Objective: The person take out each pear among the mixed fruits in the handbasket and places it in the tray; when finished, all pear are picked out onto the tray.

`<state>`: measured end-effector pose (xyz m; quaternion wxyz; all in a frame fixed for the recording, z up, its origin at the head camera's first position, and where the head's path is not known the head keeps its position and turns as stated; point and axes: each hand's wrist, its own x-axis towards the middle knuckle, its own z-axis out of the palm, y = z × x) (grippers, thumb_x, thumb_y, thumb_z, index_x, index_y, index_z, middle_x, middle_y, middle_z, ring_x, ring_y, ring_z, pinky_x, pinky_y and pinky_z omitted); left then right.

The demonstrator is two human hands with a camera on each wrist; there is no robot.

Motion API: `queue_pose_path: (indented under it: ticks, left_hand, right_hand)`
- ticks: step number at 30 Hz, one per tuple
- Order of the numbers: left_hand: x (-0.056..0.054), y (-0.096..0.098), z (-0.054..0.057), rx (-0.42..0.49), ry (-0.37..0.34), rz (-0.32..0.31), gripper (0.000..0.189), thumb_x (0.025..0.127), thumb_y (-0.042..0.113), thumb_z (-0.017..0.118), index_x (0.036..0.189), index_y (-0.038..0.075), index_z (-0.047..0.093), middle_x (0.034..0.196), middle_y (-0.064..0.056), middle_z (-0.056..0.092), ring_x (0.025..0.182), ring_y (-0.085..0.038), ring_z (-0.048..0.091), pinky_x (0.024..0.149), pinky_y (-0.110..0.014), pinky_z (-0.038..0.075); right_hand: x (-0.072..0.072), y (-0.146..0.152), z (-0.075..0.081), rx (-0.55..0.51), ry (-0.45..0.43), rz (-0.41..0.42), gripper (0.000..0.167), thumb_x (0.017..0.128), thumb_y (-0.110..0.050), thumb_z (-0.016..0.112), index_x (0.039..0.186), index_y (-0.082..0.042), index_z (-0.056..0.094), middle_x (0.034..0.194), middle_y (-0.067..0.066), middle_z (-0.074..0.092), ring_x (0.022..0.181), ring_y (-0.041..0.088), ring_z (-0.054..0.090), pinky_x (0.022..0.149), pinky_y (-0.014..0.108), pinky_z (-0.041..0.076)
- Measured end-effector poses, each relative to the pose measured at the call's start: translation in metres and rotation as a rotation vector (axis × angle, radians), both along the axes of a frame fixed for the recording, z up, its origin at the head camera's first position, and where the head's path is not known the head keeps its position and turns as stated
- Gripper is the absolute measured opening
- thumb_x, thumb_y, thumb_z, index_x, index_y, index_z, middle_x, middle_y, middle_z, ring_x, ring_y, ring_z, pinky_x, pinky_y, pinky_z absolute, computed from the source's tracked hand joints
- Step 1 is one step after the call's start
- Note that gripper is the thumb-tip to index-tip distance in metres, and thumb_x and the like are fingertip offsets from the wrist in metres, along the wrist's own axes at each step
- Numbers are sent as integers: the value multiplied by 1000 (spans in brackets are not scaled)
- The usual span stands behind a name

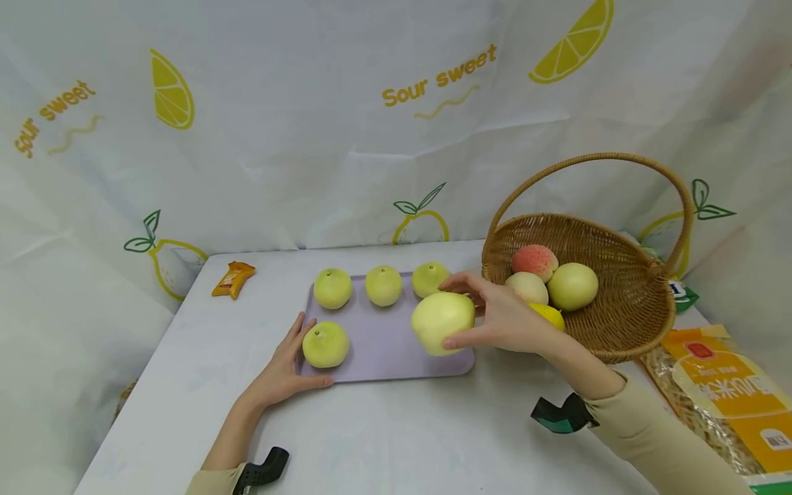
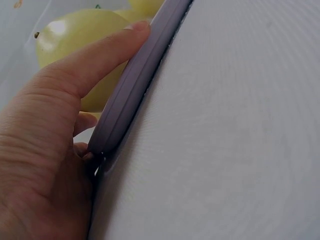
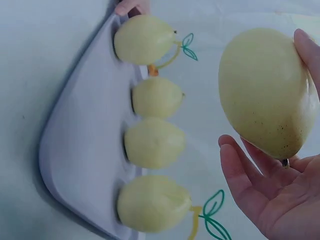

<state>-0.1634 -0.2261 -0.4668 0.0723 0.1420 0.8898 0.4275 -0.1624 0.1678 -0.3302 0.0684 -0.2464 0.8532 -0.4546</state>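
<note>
A pale yellow-green pear (image 1: 442,324) is held above the right part of a lilac tray (image 1: 377,347), between the thumb and fingers of my right hand (image 1: 510,317). In the right wrist view this pear (image 3: 265,90) has its stem toward the palm. Three pears stand along the tray's far side, the middle one (image 1: 383,286) apart from both others. Another pear (image 1: 326,345) sits at the near left corner. There my left hand (image 1: 280,368) grips the tray, its thumb on the front rim (image 2: 127,90) and its fingers along the left side.
To the right, a tilted wicker basket (image 1: 625,302) with a tall handle holds a reddish peach (image 1: 535,262), a paler fruit (image 1: 528,287), a pear (image 1: 573,286) and a yellow fruit (image 1: 548,316). An orange packaged bag (image 1: 724,392) lies beside it. A small orange packet (image 1: 233,279) is at back left.
</note>
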Motion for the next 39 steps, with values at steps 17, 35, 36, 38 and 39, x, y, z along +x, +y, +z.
queue_pose_path:
  ticks: [17,35,36,38,39]
  left_hand:
    - [-2,1,0,-1,13,-10,114,70,42,86,157,13,18,163,-10,-4,146,-42,-1,107,-70,9]
    - [-2,0,1,-3,17,-10,112,70,43,86,157,13,20,163,-10,-4,146,-42,0,107,-71,9]
    - [-1,0,1,-2,17,-8,112,70,43,86,157,13,21,163,-10,-3,146,-42,0,107,-71,9]
    - [-1,0,1,-3,16,-6,112,70,43,86,157,13,21,163,-10,-3,146,-42,0,107,-71,9]
    - [-1,0,1,-3,15,-6,112,70,43,86,157,13,21,163,-10,-3,146,-42,0,107,-71,9]
  right_hand:
    - [-7,-38,-52,-47,-46,42,68,70,-34,89,125,-15,55,122,2,58,99,22,59,76,32,55]
    - [-14,-82,-80,63,184,-10,74,64,-34,92,123,-11,54,115,1,56,104,16,53,89,39,47]
    - [-15,-84,-80,69,191,-9,74,64,-33,92,123,-11,54,116,1,56,105,16,53,90,39,46]
    - [-15,-87,-81,70,208,-5,73,64,-30,93,123,-10,54,116,3,55,106,17,52,91,40,46]
    - [-15,-88,-81,72,215,-4,73,64,-29,93,123,-10,53,117,3,54,106,17,52,92,40,45]
